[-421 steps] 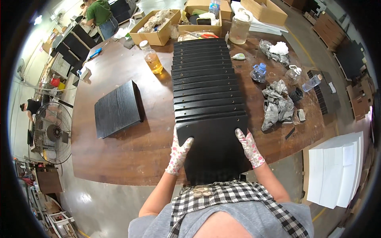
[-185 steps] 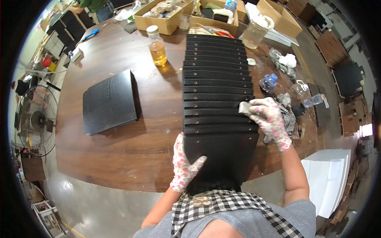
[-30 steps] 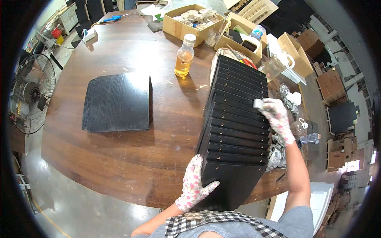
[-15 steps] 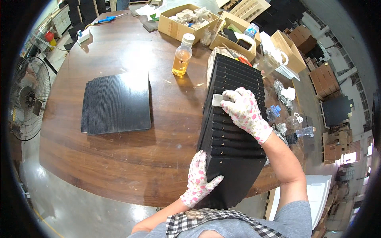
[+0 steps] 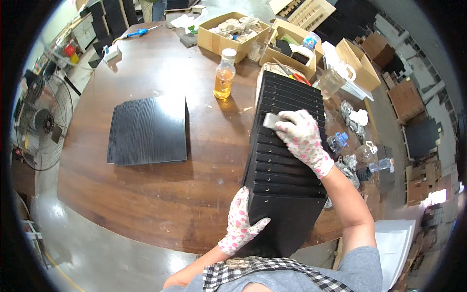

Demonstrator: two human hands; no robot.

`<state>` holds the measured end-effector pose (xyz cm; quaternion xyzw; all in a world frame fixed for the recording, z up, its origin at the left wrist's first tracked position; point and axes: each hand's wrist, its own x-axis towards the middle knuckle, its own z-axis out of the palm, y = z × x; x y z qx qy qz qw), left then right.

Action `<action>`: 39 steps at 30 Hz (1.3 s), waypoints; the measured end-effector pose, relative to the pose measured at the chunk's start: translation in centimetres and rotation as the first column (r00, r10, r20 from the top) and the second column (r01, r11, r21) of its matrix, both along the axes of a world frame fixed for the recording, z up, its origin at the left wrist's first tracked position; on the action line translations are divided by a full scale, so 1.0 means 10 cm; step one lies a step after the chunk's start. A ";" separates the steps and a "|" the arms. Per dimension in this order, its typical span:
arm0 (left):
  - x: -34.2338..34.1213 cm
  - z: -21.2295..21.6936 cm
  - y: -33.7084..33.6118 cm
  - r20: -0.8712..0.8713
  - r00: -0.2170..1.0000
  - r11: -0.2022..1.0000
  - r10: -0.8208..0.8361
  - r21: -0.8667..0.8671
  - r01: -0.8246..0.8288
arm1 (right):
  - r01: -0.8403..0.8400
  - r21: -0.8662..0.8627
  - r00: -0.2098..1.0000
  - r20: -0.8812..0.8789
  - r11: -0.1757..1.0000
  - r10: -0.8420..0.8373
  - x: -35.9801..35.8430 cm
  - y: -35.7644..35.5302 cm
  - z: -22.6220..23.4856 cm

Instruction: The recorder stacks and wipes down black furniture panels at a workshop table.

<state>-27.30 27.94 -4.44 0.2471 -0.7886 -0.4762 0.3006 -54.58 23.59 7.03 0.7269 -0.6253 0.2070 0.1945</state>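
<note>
A row of overlapping black panels [image 5: 285, 223] with small holes along their edges lies in front of me, stepped like a fanned stack. My right hand [image 5: 302, 136], in a white glove with pink flowers, pinches a small pale grey block [image 5: 272, 120] against the upper-middle panels. The underside of the block is hidden. At the left edge of the nearest panel rests my left hand [image 5: 241, 224], gloved alike, its fingers stretched along the side and its thumb spread over the face. Further left, a second fanned stack of black panels [image 5: 150, 131] lies on the brown table [image 5: 141, 199].
A bottle of amber liquid [image 5: 224, 75] stands beyond the panels. Cardboard boxes [image 5: 214, 45] line the far edge, with a clear jug [image 5: 332, 82] nearby. Right of the panels are plastic bottles [image 5: 336, 142] and crumpled foil [image 5: 348, 168]. A fan [image 5: 46, 121] stands left.
The whole view has shifted slightly. My right hand has moved the pale block a little up and right over the panels, and the block sits more tilted. My left hand stays at the panel edge.
</note>
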 end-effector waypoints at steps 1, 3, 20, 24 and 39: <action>0.02 -0.02 0.02 -0.001 1.000 1.000 0.022 0.020 -0.022 | -0.015 0.038 1.000 0.012 0.999 0.014 0.06 -0.03 0.00; 0.02 0.02 0.02 0.006 1.000 0.996 0.027 0.088 -0.027 | -0.033 0.057 0.999 0.043 0.998 0.031 0.05 -0.07 -0.10; 0.05 0.06 0.03 0.019 0.998 0.972 0.055 0.229 -0.058 | 0.307 0.095 0.885 0.338 0.947 -0.321 -1.11 1.19 -0.01; 0.01 0.11 0.03 0.048 0.998 0.972 0.048 0.229 -0.058 | 0.149 0.074 0.907 0.387 0.986 -0.166 -0.85 0.62 -0.17; 0.03 0.04 0.06 0.062 0.997 0.991 0.043 0.128 -0.050 | 0.146 0.084 0.940 0.298 0.986 -0.165 -0.81 0.60 -0.14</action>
